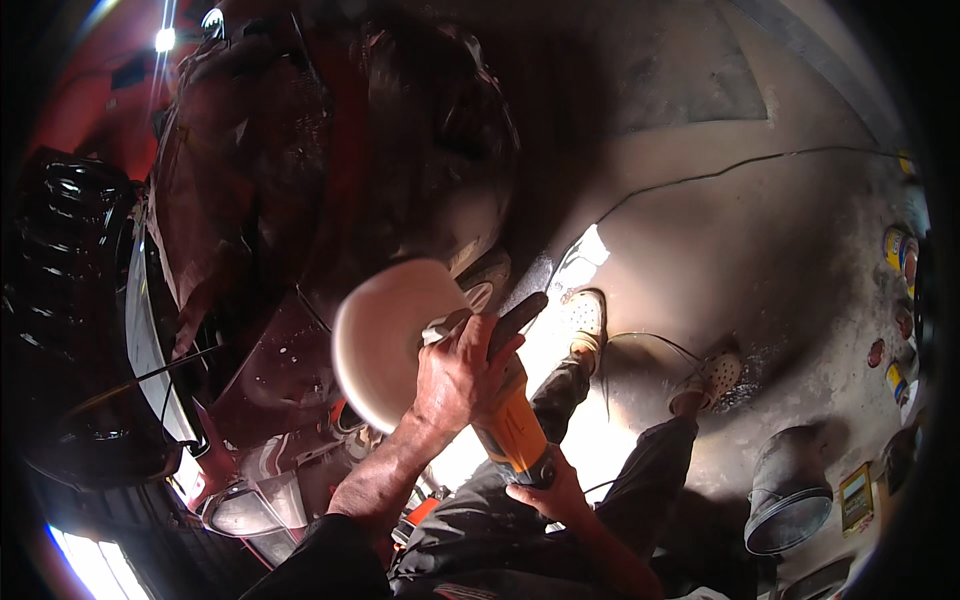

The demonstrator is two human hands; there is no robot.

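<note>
A yellow-orange polisher [518, 432] is held in both my hands in front of my legs. Its round white pad [385, 335] faces up and left, and its edge looks smeared as if spinning. My left hand [457, 375] wraps over the tool's front end, just behind the pad. A black side handle [518, 316] sticks out beyond those fingers. Further back, my right hand [562, 492] closes around the dark rear end of the body. Left of the pad is a dark red, glossy car panel [285, 365]; I cannot tell whether the pad touches it.
A black cable [720, 171] crosses the floor on the right. My clog-type shoes [585, 315] stand on the brightly lit floor. A grey bucket [790, 505] lies tilted at lower right, near several cans [897, 250]. Dark crumpled sheeting [225, 165] hangs at upper left.
</note>
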